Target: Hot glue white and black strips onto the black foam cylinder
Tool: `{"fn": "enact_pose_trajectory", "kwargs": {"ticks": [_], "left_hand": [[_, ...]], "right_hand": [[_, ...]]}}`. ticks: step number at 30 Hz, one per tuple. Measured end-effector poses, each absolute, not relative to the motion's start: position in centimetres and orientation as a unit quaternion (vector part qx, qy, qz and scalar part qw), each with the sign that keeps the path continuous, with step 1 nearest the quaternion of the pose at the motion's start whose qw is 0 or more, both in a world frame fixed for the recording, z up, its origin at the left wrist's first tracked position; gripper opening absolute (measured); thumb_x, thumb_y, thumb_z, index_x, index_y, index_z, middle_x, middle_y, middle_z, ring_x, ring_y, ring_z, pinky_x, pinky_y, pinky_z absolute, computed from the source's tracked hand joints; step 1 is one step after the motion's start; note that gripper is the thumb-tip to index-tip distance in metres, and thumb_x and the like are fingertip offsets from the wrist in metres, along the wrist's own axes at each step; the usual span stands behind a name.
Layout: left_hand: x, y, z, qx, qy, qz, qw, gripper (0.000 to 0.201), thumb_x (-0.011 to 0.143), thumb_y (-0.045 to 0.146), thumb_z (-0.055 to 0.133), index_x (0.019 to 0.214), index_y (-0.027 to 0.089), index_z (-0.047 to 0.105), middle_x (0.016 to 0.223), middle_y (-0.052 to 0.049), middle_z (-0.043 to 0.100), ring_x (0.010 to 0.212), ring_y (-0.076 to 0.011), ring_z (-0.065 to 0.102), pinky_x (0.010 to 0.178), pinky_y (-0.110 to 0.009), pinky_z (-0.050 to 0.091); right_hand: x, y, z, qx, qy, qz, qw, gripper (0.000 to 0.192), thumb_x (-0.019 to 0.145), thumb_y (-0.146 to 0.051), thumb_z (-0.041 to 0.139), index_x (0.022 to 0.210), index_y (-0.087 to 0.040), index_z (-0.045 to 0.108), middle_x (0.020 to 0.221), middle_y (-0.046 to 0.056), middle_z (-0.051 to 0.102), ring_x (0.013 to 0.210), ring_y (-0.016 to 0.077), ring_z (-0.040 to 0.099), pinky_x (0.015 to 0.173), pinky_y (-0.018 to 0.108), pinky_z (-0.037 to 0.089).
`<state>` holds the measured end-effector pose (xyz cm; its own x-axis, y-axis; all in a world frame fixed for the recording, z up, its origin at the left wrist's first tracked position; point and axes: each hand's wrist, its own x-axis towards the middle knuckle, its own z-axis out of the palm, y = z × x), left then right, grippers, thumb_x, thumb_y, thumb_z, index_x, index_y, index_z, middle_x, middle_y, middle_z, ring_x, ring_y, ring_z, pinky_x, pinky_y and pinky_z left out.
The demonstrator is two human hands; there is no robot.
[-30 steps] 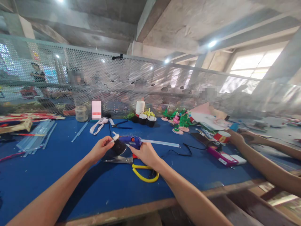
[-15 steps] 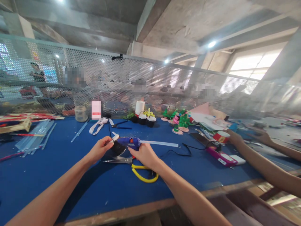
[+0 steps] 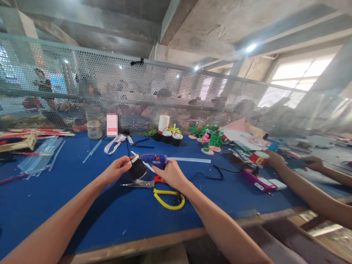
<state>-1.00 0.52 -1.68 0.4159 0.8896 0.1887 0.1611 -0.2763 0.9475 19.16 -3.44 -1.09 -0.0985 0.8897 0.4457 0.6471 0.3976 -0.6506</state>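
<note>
My left hand (image 3: 118, 169) pinches a small black bucket (image 3: 138, 169) at its rim, where a white strip (image 3: 134, 160) shows. The bucket is tilted, and a thin black handle rises above it. In my right hand (image 3: 172, 174) is a blue hot glue gun (image 3: 154, 158), its nozzle toward the bucket; whether it touches cannot be told. A clear glue stick (image 3: 192, 160) sticks out of the gun's back end. Below both hands lie scissors (image 3: 169, 208) with a yellow handle, partly hidden by my right hand.
Clear glue sticks (image 3: 41, 156) lie at left. White ribbon (image 3: 117, 143), two black buckets (image 3: 176, 139) and green-and-pink craft figures (image 3: 216, 139) stand toward the mesh partition (image 3: 137, 95). A magenta power strip (image 3: 258, 181) is at right, near a co-worker's arm (image 3: 299, 187).
The glue gun has shifted slightly right with my right hand. More of the black bucket shows, and a white strip end now appears between it and my right hand.
</note>
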Motion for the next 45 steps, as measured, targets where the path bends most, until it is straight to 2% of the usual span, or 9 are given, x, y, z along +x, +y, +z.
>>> {"fn": "enact_pose_trajectory", "kwargs": {"ticks": [4, 7, 12, 20, 27, 35, 45], "left_hand": [[-1.1, 0.5, -1.5, 0.696, 0.369, 0.378, 0.486, 0.027, 0.066, 0.041, 0.058, 0.059, 0.019, 0.045, 0.097, -0.006, 0.063, 0.117, -0.0222, 0.038, 0.09, -0.03, 0.031], [-1.1, 0.5, -1.6, 0.694, 0.359, 0.379, 0.495, 0.027, 0.067, 0.041, 0.058, 0.059, 0.019, 0.043, 0.099, -0.005, 0.062, 0.119, -0.0218, 0.037, 0.091, -0.03, 0.03], [-1.7, 0.9, -1.9, 0.702, 0.346, 0.368, 0.502, 0.024, 0.068, 0.038, 0.058, 0.061, 0.019, 0.045, 0.104, -0.005, 0.06, 0.117, -0.022, 0.038, 0.09, -0.03, 0.031], [-2.0, 0.9, -1.5, 0.704, 0.35, 0.352, 0.507, 0.027, 0.065, 0.042, 0.059, 0.06, 0.02, 0.043, 0.096, -0.005, 0.061, 0.108, -0.022, 0.045, 0.083, -0.029, 0.035], [-1.9, 0.8, -1.4, 0.702, 0.361, 0.353, 0.502, 0.03, 0.063, 0.046, 0.059, 0.059, 0.021, 0.043, 0.092, -0.004, 0.061, 0.105, -0.0223, 0.047, 0.081, -0.028, 0.036], [-2.0, 0.9, -1.6, 0.707, 0.36, 0.353, 0.496, 0.026, 0.066, 0.041, 0.057, 0.06, 0.02, 0.044, 0.09, -0.004, 0.061, 0.099, -0.0196, 0.049, 0.079, -0.026, 0.036], [-2.1, 1.0, -1.7, 0.712, 0.357, 0.352, 0.491, 0.025, 0.067, 0.041, 0.056, 0.061, 0.02, 0.044, 0.092, -0.004, 0.061, 0.104, -0.0204, 0.048, 0.084, -0.029, 0.035]], "right_hand": [[19.0, -3.7, -1.0, -0.52, -0.728, 0.193, 0.403, 0.02, 0.068, -0.027, 0.048, 0.052, -0.017, 0.05, 0.035, -0.005, 0.041, 0.038, 0.0092, 0.042, 0.041, 0.019, 0.035], [19.1, -3.7, -0.9, -0.533, -0.717, 0.183, 0.411, 0.017, 0.067, -0.028, 0.05, 0.053, -0.017, 0.052, 0.033, -0.006, 0.038, 0.037, 0.009, 0.041, 0.039, 0.019, 0.034], [19.3, -3.7, -0.7, -0.543, -0.698, 0.25, 0.394, 0.023, 0.068, -0.029, 0.05, 0.049, -0.017, 0.05, 0.034, -0.005, 0.042, 0.033, 0.0085, 0.041, 0.038, 0.019, 0.035], [19.5, -3.3, -0.1, -0.567, -0.643, 0.333, 0.393, 0.022, 0.068, -0.024, 0.051, 0.048, -0.016, 0.05, 0.031, -0.006, 0.04, 0.028, 0.0064, 0.037, 0.032, 0.018, 0.032], [19.3, -3.5, 0.1, -0.553, -0.653, 0.328, 0.401, 0.021, 0.067, -0.024, 0.053, 0.048, -0.016, 0.05, 0.033, -0.006, 0.043, 0.03, 0.0069, 0.041, 0.034, 0.018, 0.034], [19.3, -3.5, -0.5, -0.542, -0.678, 0.296, 0.398, 0.021, 0.067, -0.026, 0.052, 0.049, -0.016, 0.052, 0.033, -0.005, 0.044, 0.03, 0.0074, 0.041, 0.035, 0.018, 0.036], [19.2, -3.6, -0.7, -0.537, -0.68, 0.296, 0.401, 0.021, 0.067, -0.028, 0.052, 0.049, -0.016, 0.053, 0.033, -0.004, 0.045, 0.03, 0.0077, 0.042, 0.035, 0.018, 0.036]]}}
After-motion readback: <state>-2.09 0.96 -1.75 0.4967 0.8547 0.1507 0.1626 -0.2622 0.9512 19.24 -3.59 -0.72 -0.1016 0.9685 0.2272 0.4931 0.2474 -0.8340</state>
